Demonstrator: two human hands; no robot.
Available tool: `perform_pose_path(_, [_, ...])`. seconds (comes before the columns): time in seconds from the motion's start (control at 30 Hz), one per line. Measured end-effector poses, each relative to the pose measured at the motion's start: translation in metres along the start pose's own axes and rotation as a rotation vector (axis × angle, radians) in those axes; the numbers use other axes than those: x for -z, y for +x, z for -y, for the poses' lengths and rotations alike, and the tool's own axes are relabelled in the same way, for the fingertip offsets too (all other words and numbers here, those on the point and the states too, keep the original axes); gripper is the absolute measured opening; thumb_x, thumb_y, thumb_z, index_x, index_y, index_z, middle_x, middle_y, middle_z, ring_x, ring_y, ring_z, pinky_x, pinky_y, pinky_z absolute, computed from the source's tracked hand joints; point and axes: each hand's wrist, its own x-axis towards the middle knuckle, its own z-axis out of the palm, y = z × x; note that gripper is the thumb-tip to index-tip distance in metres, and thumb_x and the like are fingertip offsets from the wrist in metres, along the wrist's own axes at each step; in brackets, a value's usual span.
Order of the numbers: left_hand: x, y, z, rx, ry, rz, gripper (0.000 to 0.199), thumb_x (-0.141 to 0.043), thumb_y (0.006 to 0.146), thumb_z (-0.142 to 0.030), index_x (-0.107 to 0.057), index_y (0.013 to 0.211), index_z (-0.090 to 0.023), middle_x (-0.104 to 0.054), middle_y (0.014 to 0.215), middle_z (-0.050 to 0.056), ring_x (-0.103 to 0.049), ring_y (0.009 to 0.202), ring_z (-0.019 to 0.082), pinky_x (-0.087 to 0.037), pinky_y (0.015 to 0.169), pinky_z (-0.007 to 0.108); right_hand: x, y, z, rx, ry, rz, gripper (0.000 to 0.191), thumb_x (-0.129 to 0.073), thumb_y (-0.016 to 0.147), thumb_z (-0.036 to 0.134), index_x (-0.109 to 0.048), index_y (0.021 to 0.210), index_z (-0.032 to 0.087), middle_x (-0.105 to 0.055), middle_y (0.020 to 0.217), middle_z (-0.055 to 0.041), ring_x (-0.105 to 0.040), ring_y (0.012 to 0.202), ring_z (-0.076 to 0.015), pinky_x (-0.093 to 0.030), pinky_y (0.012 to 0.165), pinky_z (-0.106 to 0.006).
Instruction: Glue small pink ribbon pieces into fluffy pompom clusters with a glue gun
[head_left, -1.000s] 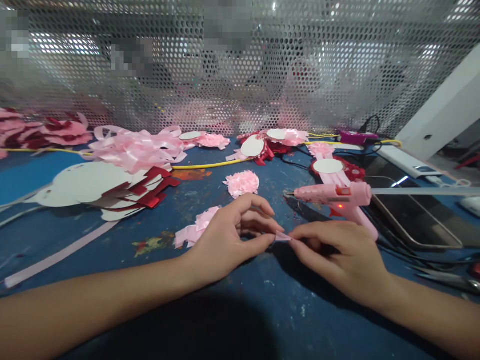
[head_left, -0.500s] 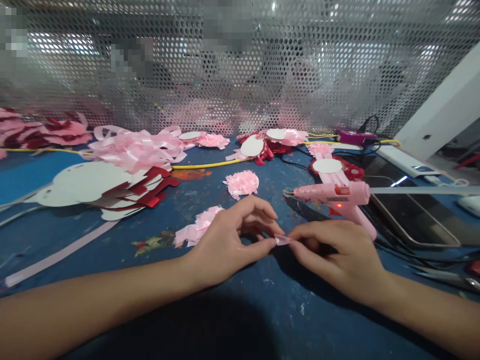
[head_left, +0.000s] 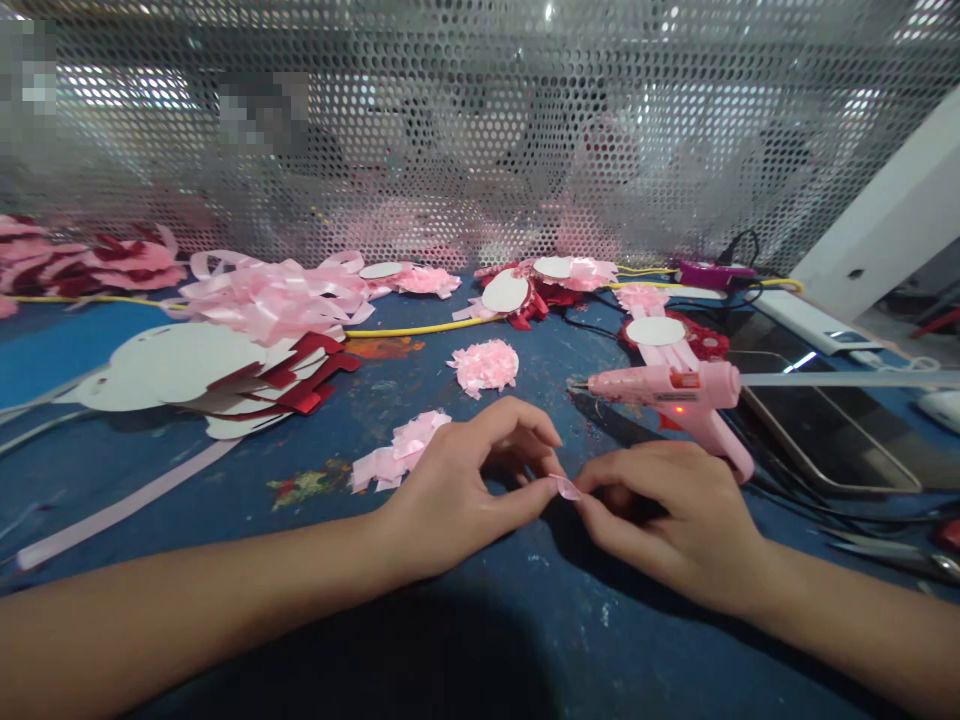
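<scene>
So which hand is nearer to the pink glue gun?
The right. The right hand is just on the near side of the glue gun, close to its handle; the left hand is farther off to the left.

The ends of the small shiny pink ribbon piece (head_left: 565, 487) are hidden by the fingers of the left hand (head_left: 465, 490) and right hand (head_left: 675, 515). Both bare forearms (head_left: 225, 605) leave the picture. The right edge cuts off the long translucent glue stick (head_left: 847, 380) and pointed metal tool (head_left: 892, 553). Behind the grey perforated metal screen (head_left: 480, 130), shapes are too blurred to tell
</scene>
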Motion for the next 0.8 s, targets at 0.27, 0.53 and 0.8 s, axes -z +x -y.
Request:
perform_pose_path(0.27, [-0.0055,-0.0024,-0.0029,-0.170,0.264,-0.012,0.020,-0.059,0.076,-0.006,-0.052,0.089,-0.019,-0.061,0.077,-0.005,-0.059,0.068,0.005,-0.048,0.066,0.012,-0.0037,-0.0004,-0.0002,0.048,-0.026,0.028,0.013,-0.057,0.083,0.019,-0.062,0.071,0.015,-0.054,0.050,0.0046,-0.047,0.044,-0.0076,-0.035,0.049,-0.021])
perform_pose_path(0.53, [-0.0083,-0.0058,-0.0059,-0.241,0.402,-0.036,0.018,-0.057,0.073,-0.003,-0.054,0.084,-0.017,-0.062,0.073,-0.004,-0.058,0.064,0.007,-0.046,0.061,0.016,-0.0060,-0.0016,0.0010,0.073,-0.132,0.025,0.018,-0.056,0.083,0.022,-0.063,0.067,0.016,-0.052,0.048,0.0042,-0.043,0.042,-0.0091,-0.030,0.048,-0.025])
perform_pose_path(0.8, [-0.0088,-0.0078,-0.0072,-0.248,0.458,-0.023,0.016,-0.056,0.074,-0.006,-0.054,0.084,-0.019,-0.063,0.073,-0.003,-0.059,0.064,0.009,-0.045,0.060,0.019,-0.0060,-0.0035,0.0023,0.023,-0.121,-0.002,0.010,-0.058,0.082,0.025,-0.062,0.078,0.017,-0.057,0.052,0.0063,-0.050,0.044,-0.0078,-0.032,0.047,-0.022])
